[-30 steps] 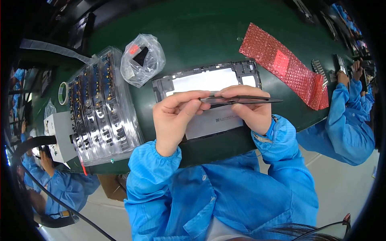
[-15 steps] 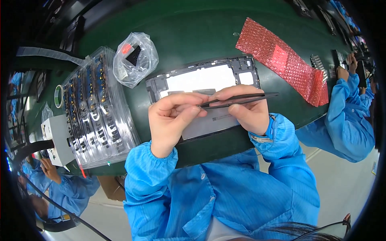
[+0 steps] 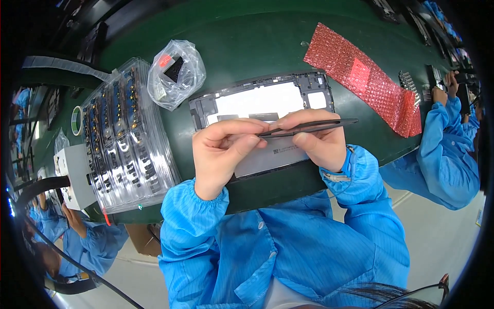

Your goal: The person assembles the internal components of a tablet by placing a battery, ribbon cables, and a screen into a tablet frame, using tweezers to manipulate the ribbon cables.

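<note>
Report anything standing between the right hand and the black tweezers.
Nothing visible: the right hand grips the black tweezers. The left hand is at their left end, hiding whatever may be pinched there; the black-framed device lies beneath both.

Bright blue work smock, loose and long-sleeved, above bare fingers.
Fine dark lines run through the cloth; the left sleeve ends in a gathered cuff, the right sleeve carries a pale tan band at the wrist, small pale buttons line the front, and a white undergarment shows at the neck.
</note>
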`<state>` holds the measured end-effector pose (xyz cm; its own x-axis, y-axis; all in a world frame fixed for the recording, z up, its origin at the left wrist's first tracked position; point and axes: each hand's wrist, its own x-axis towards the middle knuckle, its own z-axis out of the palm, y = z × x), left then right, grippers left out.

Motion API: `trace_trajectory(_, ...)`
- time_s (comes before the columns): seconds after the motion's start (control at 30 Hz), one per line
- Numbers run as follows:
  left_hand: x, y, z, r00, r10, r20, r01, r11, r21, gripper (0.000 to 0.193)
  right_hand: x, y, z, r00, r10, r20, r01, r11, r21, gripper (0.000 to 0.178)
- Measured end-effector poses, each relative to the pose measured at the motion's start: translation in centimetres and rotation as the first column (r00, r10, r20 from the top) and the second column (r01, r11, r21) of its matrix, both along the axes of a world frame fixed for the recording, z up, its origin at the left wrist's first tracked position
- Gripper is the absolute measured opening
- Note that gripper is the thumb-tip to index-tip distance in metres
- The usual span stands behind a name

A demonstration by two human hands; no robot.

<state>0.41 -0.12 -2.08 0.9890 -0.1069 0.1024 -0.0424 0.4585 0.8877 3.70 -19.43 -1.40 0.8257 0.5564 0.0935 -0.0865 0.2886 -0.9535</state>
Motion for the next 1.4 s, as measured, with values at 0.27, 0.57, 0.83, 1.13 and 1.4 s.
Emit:
trace_trajectory(0.27,0.0,-0.1,0.4,0.995,0.083,0.059,-0.088,0.991,0.101,0.033,0.7,-0.7,-0.9,0.908,0.17,-0.383,0.061,0.851,0.521,0.028)
trace_trajectory(0.57,-10.0,3.1,2.9,0.866,0.463,0.191,-0.397,0.868,-0.299,0.027,-9.7,6.8,1.7,0.52,0.72,-0.46,0.061,0.505,0.861,0.032)
trace_trajectory(0.83,-25.9,20.5,-3.1,0.363,0.913,-0.183,-0.837,0.233,-0.496,0.026,-21.8,29.1,-2.7,-0.044,0.83,-0.556,-0.281,0.523,0.804,0.029)
trace_trajectory(1.13,-31.3,25.8,-2.2,-0.079,0.986,-0.148,-0.96,-0.115,-0.254,0.041,-27.5,41.7,-3.5,-0.098,0.773,-0.627,-0.391,0.55,0.738,0.025)
trace_trajectory(1.4,-22.0,14.7,-1.0,0.47,0.881,-0.055,-0.829,0.418,-0.372,0.035,-17.4,21.1,1.4,0.473,0.678,-0.564,-0.259,0.718,0.646,0.028)
